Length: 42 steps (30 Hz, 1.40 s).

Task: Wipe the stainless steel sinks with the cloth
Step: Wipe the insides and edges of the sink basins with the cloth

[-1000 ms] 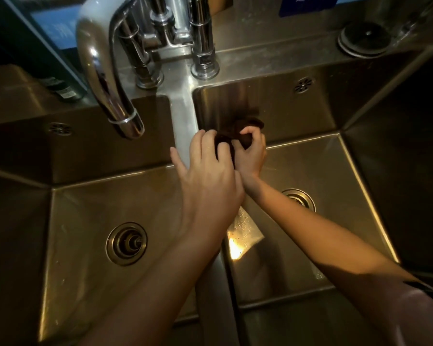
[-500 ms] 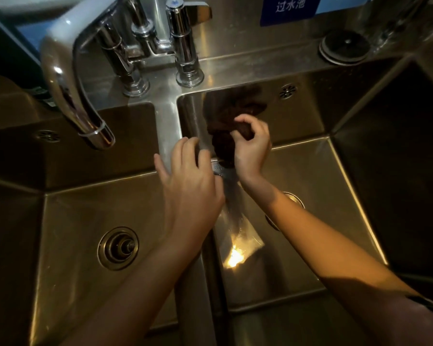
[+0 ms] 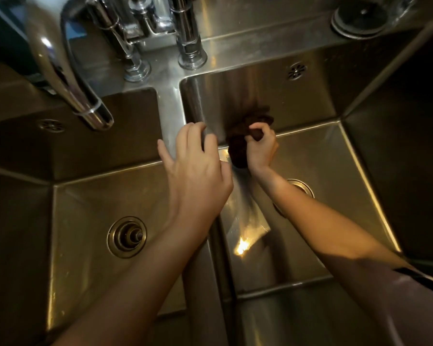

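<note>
double stainless steel sink: left basin [image 3: 85, 208] and right basin [image 3: 330, 171] split by a narrow divider ridge [image 3: 171, 116], big chrome faucet spout [image 3: 68, 78] hanging over the left one, round drain [image 3: 126, 237] in the left floor, second drain [image 3: 301, 187] partly hidden under the right forearm. steel looks rigid, slick, probably damp, so a hand would slide on it easily. right hand [image 3: 260, 148] is down in the right basin near the back-left corner, fingers curled tight around a dark brown cloth [image 3: 245, 136], bunched into a wad. cloth reads as soft, light, floppy, likely wet; a loose tail droops below the fist, the rest bulges out above it against the back wall. best held as it is, balled in the palm, so pressure goes through the wad rather than a dangling edge. left hand [image 3: 195, 166] is just beside the cloth, over the divider, fingers spread and relaxed, holding nothing; can't tell if the fingertips touch the steel. small overflow grille [image 3: 296, 71] on the back wall well above the cloth.
</note>
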Available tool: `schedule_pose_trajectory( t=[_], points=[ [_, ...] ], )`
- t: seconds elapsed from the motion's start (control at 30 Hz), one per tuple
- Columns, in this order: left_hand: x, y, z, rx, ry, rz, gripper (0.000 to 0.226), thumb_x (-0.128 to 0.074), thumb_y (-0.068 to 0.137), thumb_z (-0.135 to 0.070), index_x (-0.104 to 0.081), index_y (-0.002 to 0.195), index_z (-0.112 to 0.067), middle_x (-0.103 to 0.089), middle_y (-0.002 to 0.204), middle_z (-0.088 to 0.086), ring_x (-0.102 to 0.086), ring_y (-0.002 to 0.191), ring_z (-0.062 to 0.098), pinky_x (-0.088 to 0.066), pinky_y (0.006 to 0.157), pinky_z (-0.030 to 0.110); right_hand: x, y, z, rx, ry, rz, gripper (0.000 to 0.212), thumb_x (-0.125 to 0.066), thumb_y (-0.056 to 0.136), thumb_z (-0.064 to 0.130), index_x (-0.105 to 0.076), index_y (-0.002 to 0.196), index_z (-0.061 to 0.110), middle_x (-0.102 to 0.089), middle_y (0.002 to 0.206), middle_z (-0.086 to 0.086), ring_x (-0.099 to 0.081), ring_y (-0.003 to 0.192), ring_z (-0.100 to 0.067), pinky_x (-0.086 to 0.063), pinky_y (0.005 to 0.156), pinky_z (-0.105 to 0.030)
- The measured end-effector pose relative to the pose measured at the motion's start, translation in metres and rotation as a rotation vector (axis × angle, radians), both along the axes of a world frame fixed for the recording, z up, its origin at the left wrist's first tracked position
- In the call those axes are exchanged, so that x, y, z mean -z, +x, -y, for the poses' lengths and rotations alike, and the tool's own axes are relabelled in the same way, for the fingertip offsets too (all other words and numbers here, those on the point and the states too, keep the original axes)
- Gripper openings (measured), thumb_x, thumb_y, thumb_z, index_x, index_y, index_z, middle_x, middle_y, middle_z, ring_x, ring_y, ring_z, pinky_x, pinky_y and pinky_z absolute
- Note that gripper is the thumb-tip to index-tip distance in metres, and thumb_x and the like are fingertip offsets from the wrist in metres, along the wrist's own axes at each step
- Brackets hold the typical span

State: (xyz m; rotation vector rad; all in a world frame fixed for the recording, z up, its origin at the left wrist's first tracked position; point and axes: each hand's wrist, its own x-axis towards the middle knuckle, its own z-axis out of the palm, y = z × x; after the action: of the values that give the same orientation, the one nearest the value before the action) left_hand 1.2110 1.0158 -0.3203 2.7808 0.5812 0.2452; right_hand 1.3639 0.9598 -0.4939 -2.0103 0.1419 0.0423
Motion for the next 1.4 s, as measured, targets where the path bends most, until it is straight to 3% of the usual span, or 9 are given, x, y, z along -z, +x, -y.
schedule_pose_trajectory(
  t=[0.3,0.47,0.73,0.93,1.1,1.27,1.4],
  points=[
    [0.002,0.002,0.001,0.028,0.037,-0.051,0.031,-0.053,0.087,-0.023,-0.056,0.115,-0.010,-0.045,0.136,0.011,-0.034,0.134,0.026,-0.015,0.109,0.068,-0.098,0.007,0.016,0.043,0.277,0.410,0.030,-0.069,0.067,-0.003,-0.068,0.088,0.018,-0.060,0.091,0.005,-0.060,0.088,-0.008,-0.046,0.084,-0.020],
    [0.000,0.002,0.002,0.043,0.040,-0.097,0.035,-0.052,0.088,-0.027,-0.055,0.120,-0.012,-0.042,0.139,0.010,-0.030,0.137,0.025,-0.012,0.110,0.068,-0.074,0.007,0.005,0.083,0.246,0.308,0.030,-0.063,0.070,-0.008,-0.063,0.093,0.012,-0.053,0.097,0.003,-0.057,0.092,-0.015,-0.045,0.087,-0.024],
    [0.002,0.003,0.002,0.047,0.039,-0.076,0.032,-0.054,0.087,-0.027,-0.057,0.115,-0.014,-0.044,0.137,0.008,-0.032,0.135,0.024,-0.011,0.109,0.067,0.025,0.013,0.019,0.002,-0.028,-0.105,0.038,-0.048,0.074,-0.010,-0.054,0.107,0.008,-0.049,0.116,-0.012,-0.049,0.107,-0.029,-0.039,0.092,-0.032],
    [0.002,0.003,0.001,0.049,0.042,-0.076,0.028,-0.053,0.088,-0.026,-0.057,0.114,-0.014,-0.045,0.136,0.008,-0.033,0.135,0.024,-0.012,0.109,0.068,0.009,0.021,0.022,0.036,0.004,-0.056,0.034,-0.050,0.075,-0.010,-0.058,0.102,0.010,-0.051,0.113,-0.012,-0.052,0.106,-0.027,-0.037,0.091,-0.026],
    [0.002,0.003,0.000,0.047,0.025,-0.075,0.029,-0.053,0.088,-0.026,-0.057,0.114,-0.014,-0.045,0.136,0.008,-0.032,0.135,0.024,-0.012,0.109,0.069,-0.060,0.033,0.039,-0.047,0.078,0.121,0.031,-0.059,0.074,-0.009,-0.059,0.099,0.009,-0.053,0.106,-0.007,-0.055,0.102,-0.025,-0.042,0.094,-0.031],
    [-0.001,0.005,0.001,0.040,-0.002,-0.107,0.031,-0.051,0.089,-0.028,-0.056,0.117,-0.015,-0.042,0.140,0.007,-0.027,0.138,0.023,-0.008,0.110,0.067,-0.130,0.045,0.052,-0.142,0.152,0.286,0.034,-0.066,0.073,-0.003,-0.051,0.092,0.022,-0.058,0.103,-0.002,-0.057,0.103,-0.020,-0.045,0.095,-0.032],
    [-0.002,0.005,0.001,0.040,-0.003,-0.101,0.030,-0.051,0.089,-0.027,-0.057,0.116,-0.015,-0.043,0.140,0.008,-0.028,0.138,0.023,-0.008,0.110,0.067,-0.117,0.047,0.053,-0.138,0.161,0.273,0.036,-0.063,0.073,-0.006,-0.049,0.092,0.020,-0.055,0.102,-0.002,-0.055,0.103,-0.020,-0.044,0.094,-0.029]
  ],
)
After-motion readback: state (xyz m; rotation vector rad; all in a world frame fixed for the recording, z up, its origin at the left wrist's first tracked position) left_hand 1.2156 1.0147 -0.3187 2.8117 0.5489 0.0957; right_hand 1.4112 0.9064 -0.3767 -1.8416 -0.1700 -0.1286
